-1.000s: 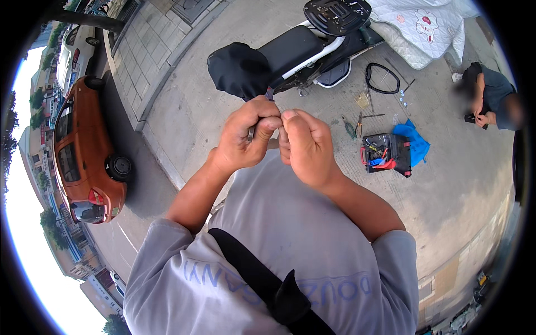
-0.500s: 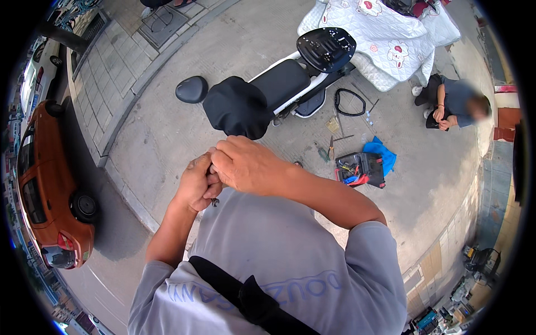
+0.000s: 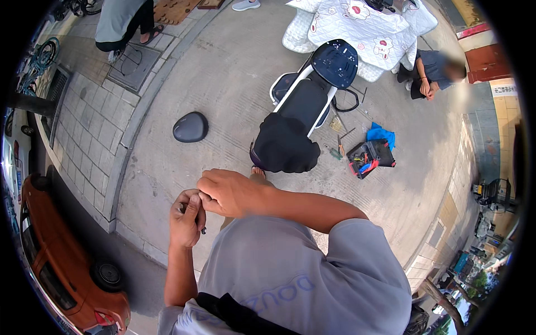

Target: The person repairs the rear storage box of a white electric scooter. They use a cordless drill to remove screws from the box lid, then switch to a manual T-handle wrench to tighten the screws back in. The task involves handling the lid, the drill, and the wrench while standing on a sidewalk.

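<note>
My left hand is closed around a slim dark metal tool, whose ends poke out of the fist; the rest is hidden. Against its thumb and fingertips presses my right hand, fingers curled in, and anything inside them is out of sight. Both hands are held in front of my grey shirt, above the pavement. Ahead to the right stands a white and black scooter, with a black cloth cover over its near end. A dark rounded case lies on the ground, left of the scooter.
An open toolbox stands right of the scooter, near a blue cloth and pliers. A white quilt drapes the far end. One person crouches at right, another at far left. An orange car is parked left.
My view has turned, so the scooter and toolbox appear farther right and the car lower. My hands remain together, and the tool end now shows at a different angle.
</note>
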The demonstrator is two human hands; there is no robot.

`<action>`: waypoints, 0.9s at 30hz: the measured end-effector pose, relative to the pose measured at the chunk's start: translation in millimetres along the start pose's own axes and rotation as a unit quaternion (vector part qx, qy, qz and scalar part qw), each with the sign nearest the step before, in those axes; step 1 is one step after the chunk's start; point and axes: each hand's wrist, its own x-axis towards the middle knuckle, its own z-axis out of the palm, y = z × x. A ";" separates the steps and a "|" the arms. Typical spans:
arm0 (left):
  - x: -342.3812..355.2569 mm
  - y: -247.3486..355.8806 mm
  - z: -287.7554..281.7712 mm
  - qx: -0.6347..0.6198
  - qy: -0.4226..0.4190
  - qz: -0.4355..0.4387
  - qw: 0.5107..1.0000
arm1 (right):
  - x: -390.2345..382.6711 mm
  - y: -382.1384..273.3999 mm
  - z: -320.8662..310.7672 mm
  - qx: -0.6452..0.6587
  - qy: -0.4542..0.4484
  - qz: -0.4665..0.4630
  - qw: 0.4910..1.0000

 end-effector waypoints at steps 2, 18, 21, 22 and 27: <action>29.1 15.0 -7.6 0.031 -0.014 -0.032 0.999 | 15.0 13.8 -3.5 0.029 0.019 0.026 0.999; 259.6 150.3 57.5 0.108 -0.136 -0.130 0.976 | 144.7 106.6 -81.4 0.126 0.318 0.181 0.922; 305.1 170.5 89.5 0.174 -0.213 -0.109 0.955 | 150.9 121.0 -108.7 0.127 0.398 0.233 0.878; 319.1 176.0 105.1 0.191 -0.238 -0.105 0.947 | 153.2 123.4 -119.6 0.152 0.426 0.252 0.856; 400.1 195.6 160.8 0.384 -0.329 -0.024 0.862 | 169.4 170.4 -157.6 0.168 0.534 0.287 0.777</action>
